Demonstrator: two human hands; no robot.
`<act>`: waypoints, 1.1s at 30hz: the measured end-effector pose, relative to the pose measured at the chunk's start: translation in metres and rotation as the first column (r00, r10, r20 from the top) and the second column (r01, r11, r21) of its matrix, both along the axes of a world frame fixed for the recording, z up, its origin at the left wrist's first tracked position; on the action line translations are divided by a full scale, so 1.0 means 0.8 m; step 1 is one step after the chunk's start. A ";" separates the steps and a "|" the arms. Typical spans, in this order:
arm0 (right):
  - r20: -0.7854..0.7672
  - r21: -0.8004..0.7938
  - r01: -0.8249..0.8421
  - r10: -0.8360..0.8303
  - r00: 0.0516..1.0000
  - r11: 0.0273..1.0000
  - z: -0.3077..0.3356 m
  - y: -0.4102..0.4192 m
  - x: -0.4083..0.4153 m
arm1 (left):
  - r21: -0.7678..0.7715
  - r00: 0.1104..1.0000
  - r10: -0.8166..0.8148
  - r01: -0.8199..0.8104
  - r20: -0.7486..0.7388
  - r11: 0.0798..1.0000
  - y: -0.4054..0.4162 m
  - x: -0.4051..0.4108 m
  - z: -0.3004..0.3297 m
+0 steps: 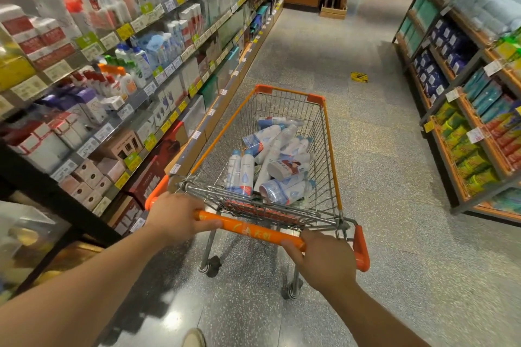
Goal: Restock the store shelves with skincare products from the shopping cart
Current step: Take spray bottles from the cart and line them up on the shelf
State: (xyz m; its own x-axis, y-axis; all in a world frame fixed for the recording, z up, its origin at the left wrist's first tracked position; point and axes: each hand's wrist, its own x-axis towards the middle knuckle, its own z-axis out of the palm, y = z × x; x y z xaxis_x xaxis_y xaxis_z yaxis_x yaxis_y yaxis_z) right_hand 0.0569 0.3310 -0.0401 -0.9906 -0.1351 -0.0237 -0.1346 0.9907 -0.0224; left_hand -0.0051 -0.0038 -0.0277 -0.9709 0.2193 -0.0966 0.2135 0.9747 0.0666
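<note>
Both hands are gripping the orange cart handle (249, 229), the left hand (176, 215) and the right hand (324, 258) with fingers clamped around it, probably for steering. Beyond the fingers, white-blue skincare bottles (272, 160) are lying in the shopping cart (328, 135), beside the skincare shelves (127, 110).

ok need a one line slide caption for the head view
Both hands, left and right, grip the orange handle of a wire shopping cart holding white-and-blue skincare bottles, beside stocked shelves.

Your cart (324, 149) is bare wire metal with a glossy orange plastic handle (251, 229); the bottles (239, 172) inside wear shiny plastic wrap, above a polished speckled stone floor (394, 205) and wood-edged shelves (225, 98).
</note>
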 end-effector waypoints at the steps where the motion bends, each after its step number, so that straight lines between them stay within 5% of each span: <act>1: -0.004 0.002 -0.001 0.001 1.000 1.000 0.000 -0.002 -0.001 | 0.003 1.000 -0.003 0.003 -0.009 1.000 -0.001 -0.002 0.000; 33: 0.076 0.138 0.310 -0.322 0.944 0.941 0.001 -0.106 -0.152 | -0.032 0.996 -0.091 0.092 0.018 0.995 -0.080 -0.141 -0.005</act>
